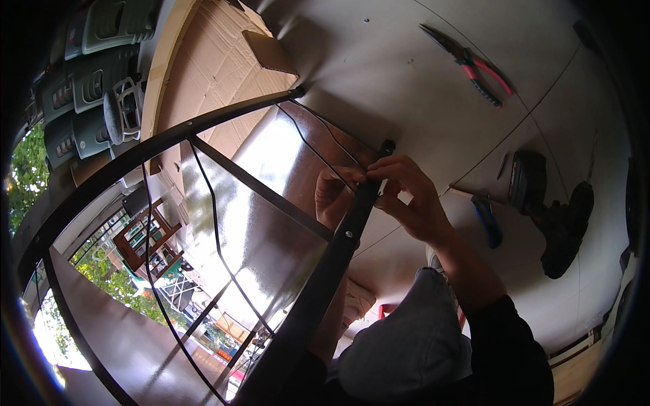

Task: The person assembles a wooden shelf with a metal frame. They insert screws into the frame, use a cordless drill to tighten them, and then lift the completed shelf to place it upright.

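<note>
A side bar point(329, 271) of a black metal frame point(230, 112) is touched near its far end by the right hand point(409, 193), thumb and fingers partly bent with a small gap between; the left hand point(332, 196) is curled beside it. Whether a small part is pinched cannot be told. The crossbar point(261, 186) is seen already joined and thin rods point(214, 203) are set in; fastening at the bar's far end is judged unfinished. Toward the floor's right edge, a drill point(567, 220), blue-handled tool point(487, 222) and pliers point(466, 62) are laid.
</note>
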Demonstrator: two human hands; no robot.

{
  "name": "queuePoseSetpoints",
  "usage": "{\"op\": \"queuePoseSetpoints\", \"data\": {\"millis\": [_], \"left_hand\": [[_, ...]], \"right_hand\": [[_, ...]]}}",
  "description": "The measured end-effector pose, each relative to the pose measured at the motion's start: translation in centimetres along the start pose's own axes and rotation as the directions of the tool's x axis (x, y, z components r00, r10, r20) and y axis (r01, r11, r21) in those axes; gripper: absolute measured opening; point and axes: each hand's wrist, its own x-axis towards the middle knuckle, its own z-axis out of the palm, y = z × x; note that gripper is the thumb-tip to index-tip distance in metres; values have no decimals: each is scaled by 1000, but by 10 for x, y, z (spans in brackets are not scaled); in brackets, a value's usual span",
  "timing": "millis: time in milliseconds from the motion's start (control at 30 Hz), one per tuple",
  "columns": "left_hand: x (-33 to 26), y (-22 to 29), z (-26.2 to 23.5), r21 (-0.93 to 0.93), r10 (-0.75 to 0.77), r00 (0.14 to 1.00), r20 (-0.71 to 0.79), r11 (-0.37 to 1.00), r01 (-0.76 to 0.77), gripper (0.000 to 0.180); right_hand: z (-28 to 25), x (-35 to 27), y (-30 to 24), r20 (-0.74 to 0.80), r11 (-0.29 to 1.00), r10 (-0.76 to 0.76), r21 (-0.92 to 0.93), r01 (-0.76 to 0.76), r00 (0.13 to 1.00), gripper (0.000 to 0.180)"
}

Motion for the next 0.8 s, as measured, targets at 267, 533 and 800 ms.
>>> {"op": "queuePoseSetpoints", "data": {"millis": [267,533,800], "left_hand": [[3,0,-7,-68,-42,992,116,996,50,22],[4,0,-3,0,-64,998,22,998,64,11],[7,5,0,-51,-74,990,122,995,81,13]], "right_hand": [[1,-1,1,-8,1000,6,13,-5,1000,32],[-1,0,2,-6,997,-52,-51,52,999,33],[0,-1,0,-13,1000,20,15,-20,1000,31]]}}
